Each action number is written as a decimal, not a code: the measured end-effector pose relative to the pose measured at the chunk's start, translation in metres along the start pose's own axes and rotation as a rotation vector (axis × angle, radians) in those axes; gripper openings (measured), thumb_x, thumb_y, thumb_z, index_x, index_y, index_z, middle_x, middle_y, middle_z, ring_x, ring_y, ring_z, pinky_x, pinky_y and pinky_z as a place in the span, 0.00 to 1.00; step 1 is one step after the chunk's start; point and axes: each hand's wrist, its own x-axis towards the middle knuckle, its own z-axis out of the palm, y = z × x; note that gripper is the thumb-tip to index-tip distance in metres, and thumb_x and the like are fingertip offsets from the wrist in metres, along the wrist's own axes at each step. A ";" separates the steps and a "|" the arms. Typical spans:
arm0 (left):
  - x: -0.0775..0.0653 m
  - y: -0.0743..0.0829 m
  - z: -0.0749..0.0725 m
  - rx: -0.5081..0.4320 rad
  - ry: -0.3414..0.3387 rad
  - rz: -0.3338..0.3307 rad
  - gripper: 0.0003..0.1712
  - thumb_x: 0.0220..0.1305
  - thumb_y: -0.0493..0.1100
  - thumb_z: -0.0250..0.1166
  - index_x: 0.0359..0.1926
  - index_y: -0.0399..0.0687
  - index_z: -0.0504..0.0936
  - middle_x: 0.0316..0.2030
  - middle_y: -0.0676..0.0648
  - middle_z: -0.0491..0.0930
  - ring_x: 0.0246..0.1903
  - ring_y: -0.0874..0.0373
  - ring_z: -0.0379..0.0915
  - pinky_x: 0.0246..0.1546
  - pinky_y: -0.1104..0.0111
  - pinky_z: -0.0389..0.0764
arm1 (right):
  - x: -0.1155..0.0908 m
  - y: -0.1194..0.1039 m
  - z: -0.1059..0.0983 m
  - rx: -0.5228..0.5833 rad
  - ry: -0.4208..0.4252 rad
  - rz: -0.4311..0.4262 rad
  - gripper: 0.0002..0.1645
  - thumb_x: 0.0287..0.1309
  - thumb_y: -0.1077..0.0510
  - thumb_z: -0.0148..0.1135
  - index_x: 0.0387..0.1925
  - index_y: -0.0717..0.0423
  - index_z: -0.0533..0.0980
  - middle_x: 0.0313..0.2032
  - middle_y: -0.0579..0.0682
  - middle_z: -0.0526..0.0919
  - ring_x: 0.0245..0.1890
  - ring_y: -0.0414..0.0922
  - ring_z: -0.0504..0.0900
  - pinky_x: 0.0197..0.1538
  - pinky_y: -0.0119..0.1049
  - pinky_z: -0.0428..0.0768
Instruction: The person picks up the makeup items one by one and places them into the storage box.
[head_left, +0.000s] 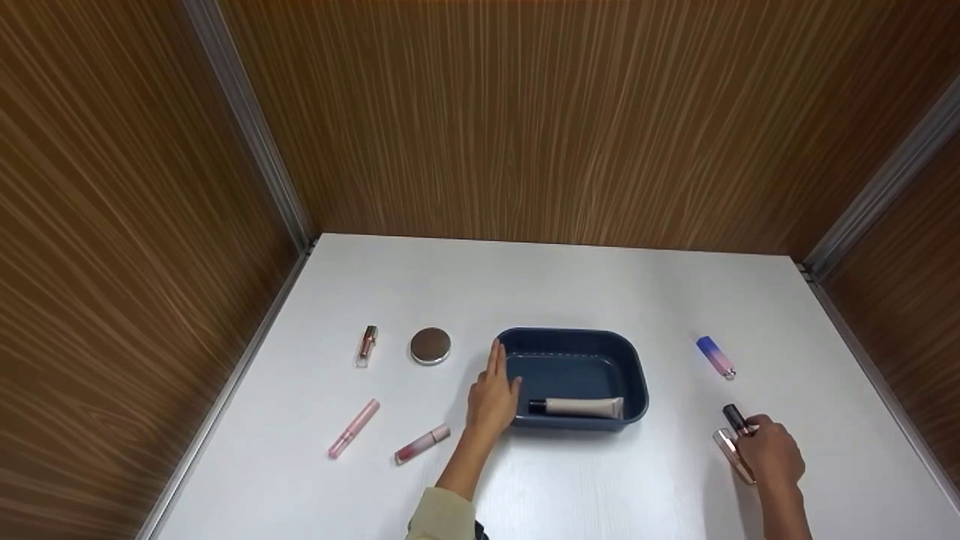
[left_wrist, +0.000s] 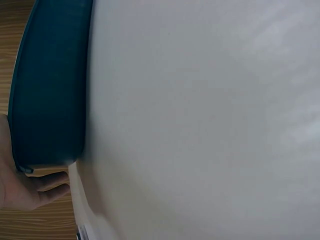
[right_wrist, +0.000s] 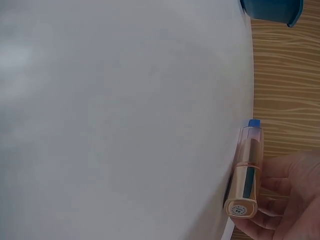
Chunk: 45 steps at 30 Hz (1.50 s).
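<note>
My left hand point(head_left: 492, 396) rests at the left end of a dark blue rectangular container point(head_left: 634, 375), fingers straight along the outside and thumb over the rim. Inside lies a beige squeeze tube point(head_left: 583, 407) with a black cap. At right, my right hand point(head_left: 772, 454) pinches a black-capped cosmetic tube point(head_left: 735, 417), its lower part hidden by the fingers. Close beside it is a rose-gold lipstick point(head_left: 733, 454) with a clear cap; in the right wrist view this lipstick point(right_wrist: 245, 175) stands in front of the curled fingers.
A blue-to-pink lipstick point(head_left: 716, 358) lies beyond my right hand. Left of the container are a round brown compact point(head_left: 430, 346), a small gold lipstick point(head_left: 367, 346), a pink tube point(head_left: 354, 429) and a red-pink lip gloss point(head_left: 422, 444). Wood-grain panels point(head_left: 525, 120) enclose the white table.
</note>
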 end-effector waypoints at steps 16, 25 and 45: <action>0.000 0.000 0.001 -0.014 0.004 0.007 0.36 0.65 0.48 0.57 0.68 0.37 0.55 0.69 0.47 0.49 0.44 0.46 0.73 0.39 0.57 0.73 | 0.001 0.002 0.001 0.007 0.013 -0.006 0.21 0.48 0.69 0.56 0.45 0.79 0.69 0.35 0.73 0.77 0.29 0.64 0.76 0.21 0.44 0.71; 0.000 0.000 0.001 -0.026 -0.003 -0.006 0.37 0.64 0.47 0.58 0.69 0.38 0.54 0.69 0.48 0.48 0.44 0.46 0.73 0.40 0.56 0.73 | 0.000 0.004 0.001 0.015 0.014 -0.015 0.20 0.49 0.69 0.55 0.45 0.79 0.70 0.33 0.72 0.77 0.27 0.62 0.77 0.19 0.41 0.69; 0.000 0.001 -0.001 0.013 0.016 0.013 0.37 0.64 0.47 0.58 0.68 0.37 0.55 0.69 0.47 0.50 0.42 0.47 0.73 0.37 0.57 0.74 | -0.002 -0.001 -0.006 0.019 0.028 0.002 0.22 0.48 0.70 0.57 0.46 0.79 0.69 0.30 0.70 0.77 0.24 0.58 0.77 0.20 0.41 0.69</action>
